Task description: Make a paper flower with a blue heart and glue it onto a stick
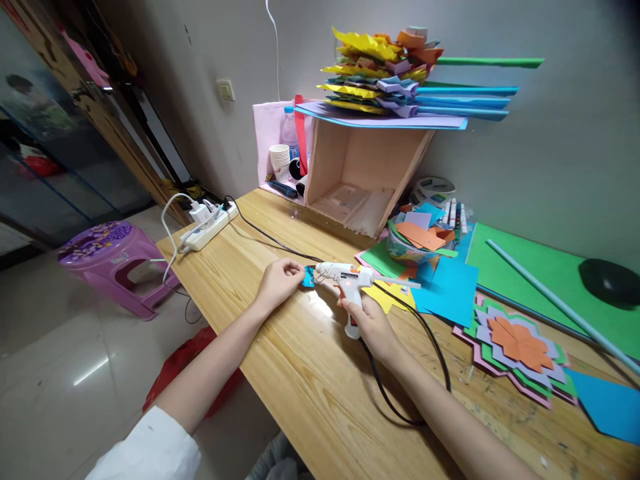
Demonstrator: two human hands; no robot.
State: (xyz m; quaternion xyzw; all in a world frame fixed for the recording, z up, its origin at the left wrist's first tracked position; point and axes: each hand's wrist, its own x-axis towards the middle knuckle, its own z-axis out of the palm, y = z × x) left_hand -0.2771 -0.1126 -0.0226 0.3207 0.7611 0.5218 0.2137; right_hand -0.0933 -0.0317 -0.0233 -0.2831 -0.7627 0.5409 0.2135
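My right hand (375,327) is wrapped round the handle of a white hot glue gun (353,277). A glue stick (400,283) pokes out of its back end, and its nozzle points left. My left hand (283,283) rests on the table with its fingers pinched on a small shiny blue piece (309,277), which looks like paper. The nozzle is right beside this piece; I cannot tell whether the two touch. A yellow paper shape (387,298) lies behind the glue gun.
A black cord (443,353) loops around my right forearm. Back right are a bowl of paper scraps (417,250), a layered paper flower (523,343) and blue sheets (450,287). An open box (370,167) bears stacked paper flowers (375,73). A power strip (210,227) sits at the left edge.
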